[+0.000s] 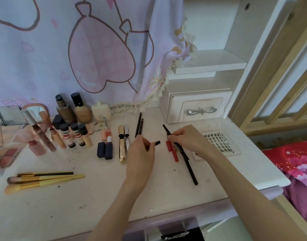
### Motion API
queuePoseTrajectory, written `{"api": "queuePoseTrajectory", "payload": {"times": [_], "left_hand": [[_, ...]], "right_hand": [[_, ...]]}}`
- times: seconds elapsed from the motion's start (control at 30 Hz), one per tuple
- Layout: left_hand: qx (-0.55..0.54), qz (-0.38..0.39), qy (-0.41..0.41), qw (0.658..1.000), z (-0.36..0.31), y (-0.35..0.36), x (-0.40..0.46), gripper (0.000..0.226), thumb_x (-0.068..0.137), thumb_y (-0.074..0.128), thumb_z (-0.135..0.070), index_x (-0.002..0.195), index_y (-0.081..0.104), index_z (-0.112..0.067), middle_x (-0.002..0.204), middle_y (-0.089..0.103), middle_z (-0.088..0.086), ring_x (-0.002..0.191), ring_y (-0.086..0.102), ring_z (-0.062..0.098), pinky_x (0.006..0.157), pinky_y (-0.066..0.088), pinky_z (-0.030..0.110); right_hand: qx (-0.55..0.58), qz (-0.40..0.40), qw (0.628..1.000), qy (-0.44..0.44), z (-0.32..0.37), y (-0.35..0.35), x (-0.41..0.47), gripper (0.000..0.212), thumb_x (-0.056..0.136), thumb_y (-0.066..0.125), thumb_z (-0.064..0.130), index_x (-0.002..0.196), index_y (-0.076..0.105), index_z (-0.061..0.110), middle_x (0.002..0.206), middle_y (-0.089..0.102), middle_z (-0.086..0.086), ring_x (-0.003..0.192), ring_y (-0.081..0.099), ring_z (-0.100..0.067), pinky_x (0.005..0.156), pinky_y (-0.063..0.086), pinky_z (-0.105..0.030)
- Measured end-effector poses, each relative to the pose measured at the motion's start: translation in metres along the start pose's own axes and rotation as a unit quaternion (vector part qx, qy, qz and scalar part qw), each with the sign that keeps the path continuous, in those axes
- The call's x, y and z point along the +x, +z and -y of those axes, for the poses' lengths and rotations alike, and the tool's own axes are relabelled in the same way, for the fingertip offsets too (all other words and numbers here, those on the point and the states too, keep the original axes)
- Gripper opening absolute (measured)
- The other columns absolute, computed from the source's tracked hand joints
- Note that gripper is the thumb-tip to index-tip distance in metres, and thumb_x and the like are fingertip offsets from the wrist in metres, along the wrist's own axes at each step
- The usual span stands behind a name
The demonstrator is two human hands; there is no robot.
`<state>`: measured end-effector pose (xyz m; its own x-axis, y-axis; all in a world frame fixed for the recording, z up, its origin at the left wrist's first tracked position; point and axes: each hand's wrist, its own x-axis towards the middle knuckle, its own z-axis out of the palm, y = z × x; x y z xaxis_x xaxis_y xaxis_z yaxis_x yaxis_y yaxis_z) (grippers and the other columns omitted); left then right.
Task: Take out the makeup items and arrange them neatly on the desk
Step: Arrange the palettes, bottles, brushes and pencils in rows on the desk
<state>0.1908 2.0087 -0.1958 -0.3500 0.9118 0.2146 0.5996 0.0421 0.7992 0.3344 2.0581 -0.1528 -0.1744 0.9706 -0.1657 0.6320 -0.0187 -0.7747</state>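
Left hand [140, 150] fingers pinching a short black pencil [155, 143] above the table [97, 197], right hand [185, 138] fingers pinching another black pencil [166, 130] beside two red pencils [172, 150].

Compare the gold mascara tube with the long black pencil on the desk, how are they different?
The gold mascara tube is thick and shiny gold with a black collar; the long black pencil is thin and matte black. The tube lies nearly straight away from the person, the pencil slants. The tube lies left of the left hand, untouched; the pencil's far end runs under the right hand. Both lie flat on the desk.
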Motion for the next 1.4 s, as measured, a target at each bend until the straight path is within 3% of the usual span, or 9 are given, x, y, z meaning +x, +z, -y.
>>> {"api": "queuePoseTrajectory", "payload": {"times": [0.27, 0.47, 0.53, 0.57, 0.67, 0.87, 1.1, 1.3, 1.4], "left_hand": [[0.070, 0.000, 0.016, 0.997, 0.004, 0.026, -0.002, 0.019, 0.092, 0.053, -0.019, 0.077, 0.041, -0.015, 0.075, 0.046, -0.001, 0.068, 0.043, 0.011, 0.049, 0.027, 0.017], [0.056, 0.028, 0.025, 0.998, 0.009, 0.025, -0.001, 0.012, 0.093, 0.050, -0.020, 0.087, 0.056, -0.012, 0.087, 0.057, 0.001, 0.082, 0.051, 0.015, 0.069, 0.041, 0.024], [0.039, 0.039, 0.039, 0.998, 0.012, 0.025, -0.004, 0.013, 0.093, 0.050, -0.016, 0.094, 0.061, -0.010, 0.093, 0.058, 0.001, 0.088, 0.052, 0.015, 0.075, 0.041, 0.022], [0.034, 0.043, 0.049, 0.997, 0.013, 0.024, -0.005, 0.013, 0.092, 0.051, -0.015, 0.097, 0.062, -0.010, 0.095, 0.057, 0.000, 0.090, 0.051, 0.013, 0.076, 0.037, 0.018], [0.037, 0.049, 0.087, 0.994, 0.016, 0.023, -0.009, 0.017, 0.091, 0.053, -0.012, 0.105, 0.063, -0.009, 0.102, 0.055, 0.001, 0.094, 0.042, 0.009, 0.078, 0.024, 0.009], [0.067, 0.073, 0.134, 0.986, 0.019, 0.021, -0.010, 0.026, 0.093, 0.051, -0.013, 0.117, 0.060, -0.009, 0.114, 0.059, 0.003, 0.103, 0.041, 0.014, 0.082, 0.021, 0.009], [0.077, 0.085, 0.157, 0.981, 0.021, 0.016, -0.014, 0.030, 0.096, 0.044, -0.015, 0.124, 0.056, -0.011, 0.117, 0.058, 0.003, 0.109, 0.042, 0.013, 0.086, 0.021, 0.008], [0.149, 0.111, 0.225, 0.956, 0.032, 0.007, -0.023, 0.035, 0.097, 0.042, -0.015, 0.129, 0.051, -0.006, 0.130, 0.053, 0.008, 0.123, 0.045, 0.019, 0.107, 0.028, 0.026], [0.177, 0.126, 0.243, 0.945, 0.036, 0.007, -0.025, 0.040, 0.099, 0.036, -0.018, 0.136, 0.042, -0.007, 0.143, 0.042, 0.008, 0.135, 0.033, 0.020, 0.114, 0.017, 0.027]], "right_hand": [[-0.116, 0.005, 0.993, 0.023, 0.020, 0.021, 0.024, 0.031, 0.078, 0.070, 0.016, 0.059, 0.047, 0.008, 0.057, 0.050, -0.004, 0.051, 0.047, -0.014, 0.051, 0.042, -0.023], [-0.146, -0.006, 0.989, 0.002, 0.018, 0.025, 0.022, 0.034, 0.080, 0.070, 0.016, 0.058, 0.044, 0.010, 0.061, 0.049, -0.005, 0.068, 0.058, -0.025, 0.051, 0.043, -0.024], [-0.153, 0.002, 0.988, -0.002, 0.018, 0.024, 0.022, 0.020, 0.080, 0.068, 0.013, 0.087, 0.063, -0.004, 0.085, 0.065, -0.016, 0.083, 0.064, -0.031, 0.070, 0.053, -0.034], [-0.159, 0.003, 0.987, -0.003, 0.017, 0.023, 0.022, 0.032, 0.080, 0.067, 0.011, 0.105, 0.062, -0.009, 0.099, 0.066, -0.020, 0.090, 0.064, -0.033, 0.080, 0.053, -0.037], [-0.166, 0.000, 0.986, -0.019, 0.012, 0.023, 0.023, 0.040, 0.083, 0.062, 0.006, 0.122, 0.058, 0.001, 0.117, 0.063, -0.017, 0.104, 0.061, -0.029, 0.091, 0.049, -0.032], [-0.152, -0.011, 0.987, -0.047, 0.002, 0.022, 0.024, 0.030, 0.087, 0.055, 0.003, 0.116, 0.065, 0.007, 0.115, 0.065, -0.011, 0.100, 0.063, -0.024, 0.087, 0.048, -0.023], [-0.033, -0.049, 0.998, -0.038, -0.009, 0.018, 0.030, 0.021, 0.090, 0.050, 0.004, 0.102, 0.068, 0.006, 0.078, 0.065, -0.006, 0.056, 0.059, -0.008, 0.051, 0.048, -0.008], [-0.063, -0.032, 0.993, -0.090, 0.006, 0.017, 0.042, 0.023, 0.092, 0.051, 0.011, 0.107, 0.068, 0.010, 0.094, 0.065, 0.001, 0.080, 0.061, -0.009, 0.078, 0.049, -0.016], [-0.104, 0.014, 0.989, -0.107, 0.020, 0.025, 0.057, 0.024, 0.092, 0.052, 0.015, 0.111, 0.067, 0.010, 0.109, 0.067, -0.005, 0.095, 0.060, -0.013, 0.084, 0.041, -0.018]]}}
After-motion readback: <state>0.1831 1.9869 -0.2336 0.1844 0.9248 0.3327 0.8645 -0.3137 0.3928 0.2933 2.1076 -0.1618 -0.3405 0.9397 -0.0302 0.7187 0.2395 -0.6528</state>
